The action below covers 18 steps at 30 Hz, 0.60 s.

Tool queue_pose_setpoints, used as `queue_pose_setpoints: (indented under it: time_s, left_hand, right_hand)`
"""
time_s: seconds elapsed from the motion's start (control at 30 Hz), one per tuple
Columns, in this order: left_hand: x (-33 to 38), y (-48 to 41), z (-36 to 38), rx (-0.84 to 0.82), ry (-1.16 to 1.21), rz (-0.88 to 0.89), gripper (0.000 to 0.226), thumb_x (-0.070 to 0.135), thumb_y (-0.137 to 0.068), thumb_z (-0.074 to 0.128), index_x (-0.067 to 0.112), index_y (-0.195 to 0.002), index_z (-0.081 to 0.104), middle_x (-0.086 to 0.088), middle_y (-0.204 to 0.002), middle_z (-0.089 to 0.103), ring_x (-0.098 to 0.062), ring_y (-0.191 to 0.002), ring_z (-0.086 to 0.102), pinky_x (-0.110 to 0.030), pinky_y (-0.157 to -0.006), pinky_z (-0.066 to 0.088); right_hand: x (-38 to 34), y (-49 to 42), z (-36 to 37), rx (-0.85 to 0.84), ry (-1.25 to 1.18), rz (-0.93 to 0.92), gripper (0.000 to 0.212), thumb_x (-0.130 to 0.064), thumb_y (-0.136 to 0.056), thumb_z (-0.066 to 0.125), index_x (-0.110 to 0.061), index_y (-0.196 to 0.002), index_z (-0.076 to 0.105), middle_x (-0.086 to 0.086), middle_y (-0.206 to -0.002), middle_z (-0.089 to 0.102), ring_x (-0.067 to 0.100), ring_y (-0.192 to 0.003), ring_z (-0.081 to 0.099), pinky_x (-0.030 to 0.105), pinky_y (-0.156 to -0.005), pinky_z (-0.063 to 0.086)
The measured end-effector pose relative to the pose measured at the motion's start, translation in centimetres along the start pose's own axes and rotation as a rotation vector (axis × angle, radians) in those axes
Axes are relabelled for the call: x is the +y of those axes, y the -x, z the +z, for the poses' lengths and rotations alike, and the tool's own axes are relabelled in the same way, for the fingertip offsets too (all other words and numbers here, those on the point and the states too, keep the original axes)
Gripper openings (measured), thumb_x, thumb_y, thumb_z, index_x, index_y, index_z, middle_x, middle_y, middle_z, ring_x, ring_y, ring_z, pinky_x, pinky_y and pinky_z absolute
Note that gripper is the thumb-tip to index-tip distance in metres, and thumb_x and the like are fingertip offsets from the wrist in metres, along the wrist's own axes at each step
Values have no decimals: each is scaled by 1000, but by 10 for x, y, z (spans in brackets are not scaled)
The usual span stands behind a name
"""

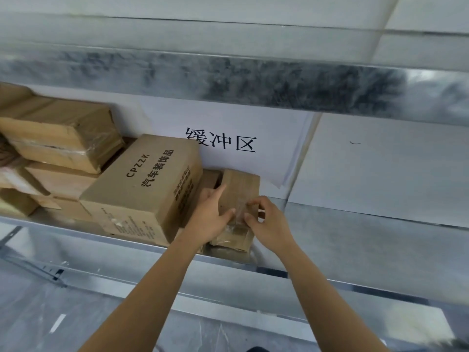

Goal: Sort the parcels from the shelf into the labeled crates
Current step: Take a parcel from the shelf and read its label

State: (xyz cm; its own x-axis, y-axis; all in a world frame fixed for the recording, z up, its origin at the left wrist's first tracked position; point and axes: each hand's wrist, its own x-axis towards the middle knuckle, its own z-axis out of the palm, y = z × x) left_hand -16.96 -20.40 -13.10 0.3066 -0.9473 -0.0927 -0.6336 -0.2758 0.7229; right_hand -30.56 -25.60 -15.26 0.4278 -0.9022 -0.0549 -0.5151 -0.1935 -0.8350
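Observation:
A small brown cardboard parcel (pixel 239 189) sealed with clear tape lies on the metal shelf (pixel 355 224), right of a bigger box. My left hand (pixel 209 217) holds its left side, thumb on top and fingers along the edge. My right hand (pixel 269 222) grips its right side, fingers curled over the taped top. The parcel's near end reaches the shelf's front edge. No crates are in view.
A large printed carton (pixel 142 189) stands directly left of the parcel. Further left, several taped brown boxes (pixel 58 138) are stacked. A white paper sign with black characters (pixel 220 142) hangs on the back wall. An upper shelf beam (pixel 253 80) runs overhead.

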Motion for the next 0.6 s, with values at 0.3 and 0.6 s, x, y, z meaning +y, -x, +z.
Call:
queue_pose_setpoints:
  time_s: [0.3,0.6]
  left_hand:
    - [-11,28,-10,41,241,98,93,13,-64,83,30,-137,28,8,-124,50,-15,-121,48,-29,-100,40]
    - [-11,80,-34,-42,299,182,90,44,-72,71,34,-143,16,4,-144,25,-13,-128,33,-31,-102,35]
  right_hand:
    - [-27,42,-7,149,-274,36,53,-20,-90,60,-25,-137,37,-5,-115,50,12,-104,52,23,-84,42]
    - [-46,98,8,227,-459,-15,27,-24,-95,50,-36,-118,43,0,-122,50,19,-110,51,35,-95,46]
